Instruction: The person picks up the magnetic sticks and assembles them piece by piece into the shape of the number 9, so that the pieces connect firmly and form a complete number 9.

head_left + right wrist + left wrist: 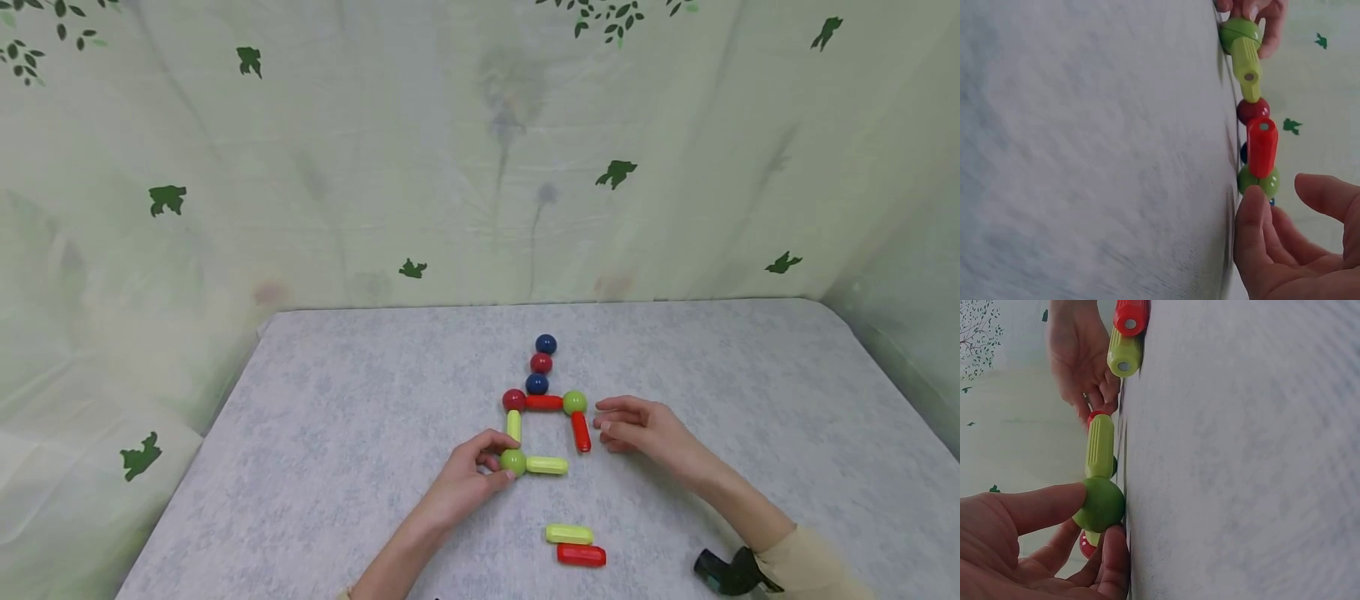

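I'd let the left hand [467, 477], fingers pinching the near green ball [513, 462] on the desk [375, 400], steady that corner while the right hand [647, 429], fingers parted and empty, gently squares the nearby red rod [581, 432].

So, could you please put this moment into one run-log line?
left hand: pinches nearer green ball | right hand: holding nothing | ball-and-rod frame: near right corner open | loose yellow rod, loose red rod: side by side
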Action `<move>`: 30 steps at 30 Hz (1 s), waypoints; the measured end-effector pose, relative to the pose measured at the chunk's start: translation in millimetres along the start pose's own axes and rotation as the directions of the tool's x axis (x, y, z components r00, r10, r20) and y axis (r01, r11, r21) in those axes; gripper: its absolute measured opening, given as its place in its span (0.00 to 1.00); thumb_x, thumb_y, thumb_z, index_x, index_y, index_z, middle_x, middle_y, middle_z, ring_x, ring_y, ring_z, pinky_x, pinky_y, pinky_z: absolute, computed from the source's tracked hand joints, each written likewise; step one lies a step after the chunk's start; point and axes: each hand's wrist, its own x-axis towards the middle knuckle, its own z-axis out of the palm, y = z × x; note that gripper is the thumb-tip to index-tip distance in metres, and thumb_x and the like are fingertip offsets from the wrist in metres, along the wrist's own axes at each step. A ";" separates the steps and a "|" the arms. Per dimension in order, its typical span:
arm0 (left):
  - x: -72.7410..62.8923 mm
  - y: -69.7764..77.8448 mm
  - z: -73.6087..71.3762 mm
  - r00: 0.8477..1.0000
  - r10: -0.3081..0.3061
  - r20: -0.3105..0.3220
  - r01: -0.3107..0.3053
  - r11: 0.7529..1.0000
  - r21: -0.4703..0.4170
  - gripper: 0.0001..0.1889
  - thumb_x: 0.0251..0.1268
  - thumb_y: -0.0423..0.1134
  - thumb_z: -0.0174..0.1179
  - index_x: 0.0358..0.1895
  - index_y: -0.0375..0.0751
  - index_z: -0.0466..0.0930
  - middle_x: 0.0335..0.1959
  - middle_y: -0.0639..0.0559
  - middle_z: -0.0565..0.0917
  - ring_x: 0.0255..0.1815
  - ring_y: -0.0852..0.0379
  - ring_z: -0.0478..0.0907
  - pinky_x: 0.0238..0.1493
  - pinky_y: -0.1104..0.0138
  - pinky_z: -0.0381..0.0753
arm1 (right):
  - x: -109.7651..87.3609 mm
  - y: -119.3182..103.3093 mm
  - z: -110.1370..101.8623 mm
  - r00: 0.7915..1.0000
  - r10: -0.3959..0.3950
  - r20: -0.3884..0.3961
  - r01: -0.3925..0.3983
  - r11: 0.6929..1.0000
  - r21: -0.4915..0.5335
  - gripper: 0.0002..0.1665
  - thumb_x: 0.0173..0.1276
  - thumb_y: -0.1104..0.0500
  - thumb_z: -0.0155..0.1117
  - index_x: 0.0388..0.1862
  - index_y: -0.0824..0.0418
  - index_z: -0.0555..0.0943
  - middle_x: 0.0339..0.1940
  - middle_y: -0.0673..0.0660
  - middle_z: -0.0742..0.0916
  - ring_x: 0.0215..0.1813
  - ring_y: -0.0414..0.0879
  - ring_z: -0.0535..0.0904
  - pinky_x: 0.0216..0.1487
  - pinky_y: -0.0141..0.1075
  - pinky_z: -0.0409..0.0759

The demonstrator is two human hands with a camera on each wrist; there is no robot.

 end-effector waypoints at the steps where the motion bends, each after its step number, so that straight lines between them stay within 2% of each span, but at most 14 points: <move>1: 0.1 0.0 0.0 1.000 0.000 0.001 0.000 1.000 0.001 0.17 0.59 0.26 0.63 0.52 0.41 0.80 0.46 0.47 0.75 0.40 0.51 0.69 0.36 0.65 0.71 | 2.0 -0.7 -3.3 1.000 -0.018 0.008 0.018 1.000 -0.005 0.28 0.72 0.57 0.61 0.66 0.68 0.71 0.54 0.63 0.83 0.49 0.53 0.82 0.49 0.43 0.81; 6: 0.6 -0.3 -0.1 1.000 -0.004 0.004 0.004 1.000 0.001 0.18 0.59 0.27 0.63 0.53 0.42 0.79 0.46 0.47 0.75 0.41 0.51 0.69 0.36 0.65 0.70 | 17.9 -4.3 -17.5 0.994 -0.109 0.030 0.110 0.993 -0.034 0.27 0.73 0.56 0.60 0.66 0.67 0.72 0.58 0.64 0.81 0.52 0.55 0.80 0.51 0.41 0.80; 14: -0.1 -0.8 0.3 1.000 -0.007 0.006 0.007 1.000 0.008 0.18 0.59 0.27 0.63 0.53 0.41 0.79 0.45 0.47 0.75 0.40 0.51 0.70 0.36 0.65 0.71 | 58.1 -3.0 -31.4 0.971 -0.235 0.037 0.238 0.964 -0.122 0.21 0.74 0.61 0.58 0.63 0.67 0.75 0.59 0.64 0.81 0.53 0.57 0.80 0.51 0.41 0.80; 20: -0.3 0.3 0.0 1.000 -0.005 0.006 0.005 1.000 -0.004 0.18 0.59 0.27 0.63 0.53 0.41 0.79 0.46 0.47 0.75 0.41 0.51 0.70 0.35 0.65 0.71 | 85.2 -10.3 -37.8 0.957 -0.272 0.099 0.288 0.929 -0.231 0.21 0.74 0.60 0.59 0.62 0.66 0.76 0.59 0.64 0.81 0.54 0.57 0.78 0.50 0.44 0.80; 30: -0.6 -0.1 -0.5 1.000 0.004 0.002 -0.004 1.000 0.005 0.17 0.59 0.27 0.63 0.53 0.41 0.79 0.45 0.48 0.75 0.40 0.51 0.70 0.35 0.65 0.70 | 120.4 -33.5 -32.1 0.926 -0.310 0.216 0.365 0.879 -0.307 0.22 0.74 0.65 0.54 0.65 0.63 0.75 0.64 0.63 0.77 0.61 0.58 0.76 0.54 0.49 0.78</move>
